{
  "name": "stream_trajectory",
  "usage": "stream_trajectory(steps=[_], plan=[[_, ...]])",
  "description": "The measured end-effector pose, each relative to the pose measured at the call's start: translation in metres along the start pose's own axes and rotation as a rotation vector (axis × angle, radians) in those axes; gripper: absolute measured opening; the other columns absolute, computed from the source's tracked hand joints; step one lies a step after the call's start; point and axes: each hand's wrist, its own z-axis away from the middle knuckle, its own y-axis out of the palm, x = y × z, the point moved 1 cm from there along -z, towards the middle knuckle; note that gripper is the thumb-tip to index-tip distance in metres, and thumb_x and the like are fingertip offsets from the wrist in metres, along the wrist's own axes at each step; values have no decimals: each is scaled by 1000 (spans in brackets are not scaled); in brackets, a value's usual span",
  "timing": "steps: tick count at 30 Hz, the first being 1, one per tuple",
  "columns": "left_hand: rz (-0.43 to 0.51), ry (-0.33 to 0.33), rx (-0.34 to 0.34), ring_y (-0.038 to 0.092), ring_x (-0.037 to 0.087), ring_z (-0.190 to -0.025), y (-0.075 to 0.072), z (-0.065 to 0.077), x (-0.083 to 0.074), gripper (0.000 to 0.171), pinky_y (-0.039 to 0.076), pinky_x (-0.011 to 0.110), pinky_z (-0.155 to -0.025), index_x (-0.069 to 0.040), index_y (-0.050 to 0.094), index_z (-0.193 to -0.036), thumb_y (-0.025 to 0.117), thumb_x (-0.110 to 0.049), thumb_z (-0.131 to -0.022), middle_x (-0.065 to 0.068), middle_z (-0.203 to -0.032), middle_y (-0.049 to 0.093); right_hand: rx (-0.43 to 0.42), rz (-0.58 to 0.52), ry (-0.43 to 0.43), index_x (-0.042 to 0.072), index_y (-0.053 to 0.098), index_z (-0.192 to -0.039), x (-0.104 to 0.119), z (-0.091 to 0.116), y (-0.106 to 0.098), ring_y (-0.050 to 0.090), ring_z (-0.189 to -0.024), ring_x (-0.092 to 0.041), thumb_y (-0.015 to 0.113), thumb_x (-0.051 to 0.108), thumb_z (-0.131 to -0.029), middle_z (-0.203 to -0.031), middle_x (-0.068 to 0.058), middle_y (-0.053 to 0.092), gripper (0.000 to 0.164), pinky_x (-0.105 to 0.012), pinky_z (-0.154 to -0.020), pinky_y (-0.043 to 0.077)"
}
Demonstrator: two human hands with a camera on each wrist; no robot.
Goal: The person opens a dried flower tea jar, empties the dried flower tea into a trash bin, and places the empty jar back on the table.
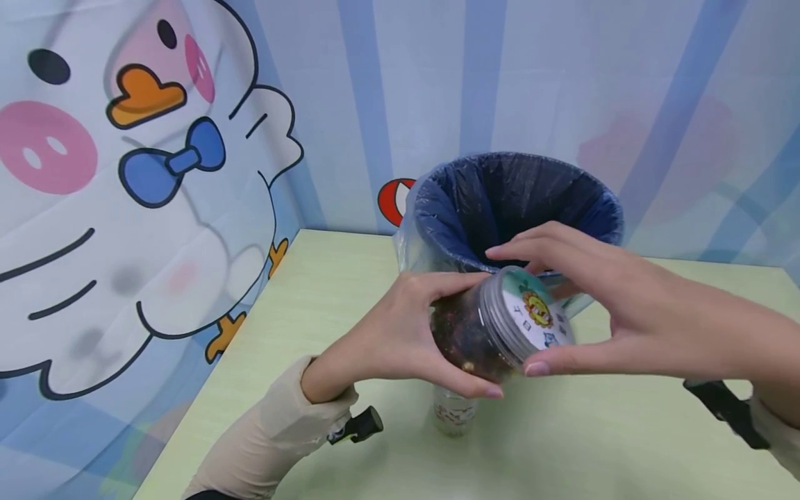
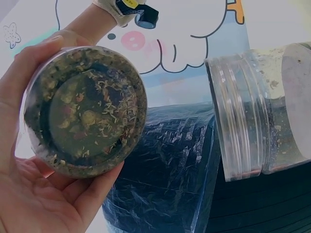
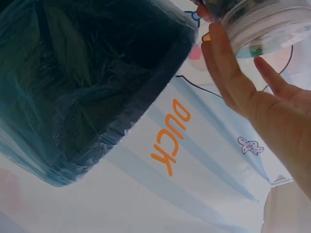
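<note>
My left hand (image 1: 400, 333) grips a clear plastic jar (image 1: 465, 337) around its body, holding it tilted above the table. Dark, mixed dried bits show through the jar's base (image 2: 87, 111) in the left wrist view. The jar's silver-rimmed lid (image 1: 531, 312) bears a printed sticker and faces right. Around that lid my right hand (image 1: 619, 305) spreads its fingers, thumb at the lower edge and index finger reaching past the top. How firmly it touches cannot be told. A second clear container (image 1: 454, 414) stands on the table below, partly hidden by the held jar.
Behind the hands stands a bin (image 1: 519, 163) lined with a dark blue plastic bag. The pale green table (image 1: 337, 278) meets a cartoon-printed cloth backdrop (image 1: 425, 83) at the back and left.
</note>
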Motion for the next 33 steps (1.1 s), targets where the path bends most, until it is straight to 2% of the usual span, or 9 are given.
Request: stream_trajectory(steps=[5, 10, 16, 20, 25, 30, 33], plan=[[8, -21, 1, 60, 6, -108, -1, 1, 0, 86, 54, 25, -87, -8, 59, -136, 96, -26, -61, -2, -124, 64, -16, 66, -27, 29, 47, -143, -3, 0, 0, 52, -103, 0, 85, 45, -78, -131, 17, 45, 77, -26, -76, 55], [1, -28, 4, 60, 6, -108, 0, 2, 0, 87, 53, 25, -87, -8, 59, -137, 96, -27, -61, -2, -124, 64, -15, 27, -64, 30, 52, -139, -4, -1, 0, 56, -96, 1, 87, 42, -76, -125, 19, 50, 73, -24, -73, 55], [2, -6, 0, 60, 5, -109, 0, 2, 1, 88, 53, 25, -88, -9, 59, -138, 97, -27, -61, -3, -123, 65, 2, -20, -136, 32, 54, -138, -6, -2, -4, 52, -108, -5, 92, 37, -71, -129, 16, 48, 77, -27, -72, 56], [9, -3, 0, 60, 5, -109, 1, 2, 2, 87, 53, 26, -88, -10, 59, -138, 97, -27, -60, -3, -123, 65, 4, -13, -164, 30, 55, -138, -7, -1, -5, 49, -115, -7, 95, 31, -66, -134, 14, 47, 82, -28, -77, 56], [36, -29, 5, 59, 7, -110, 0, 4, 1, 84, 53, 27, -88, -10, 59, -136, 96, -24, -62, -3, -124, 64, -30, -19, -198, 24, 57, -137, -8, -1, -5, 46, -119, -12, 98, 18, -57, -135, 7, 47, 89, -23, -86, 51], [55, -34, -13, 60, 8, -107, 0, 4, 0, 83, 54, 28, -87, -12, 60, -135, 97, -24, -62, -5, -122, 65, -68, -67, -253, 15, 55, -136, -10, 0, -5, 44, -120, -17, 96, 11, -57, -135, -2, 47, 89, -18, -89, 47], [62, -29, -21, 60, 8, -106, 0, 4, -1, 83, 54, 28, -87, -13, 61, -135, 97, -24, -61, -6, -122, 65, -82, -82, -253, 12, 54, -135, -11, 3, -5, 45, -120, -18, 96, 10, -56, -135, -3, 47, 89, -17, -90, 46]])
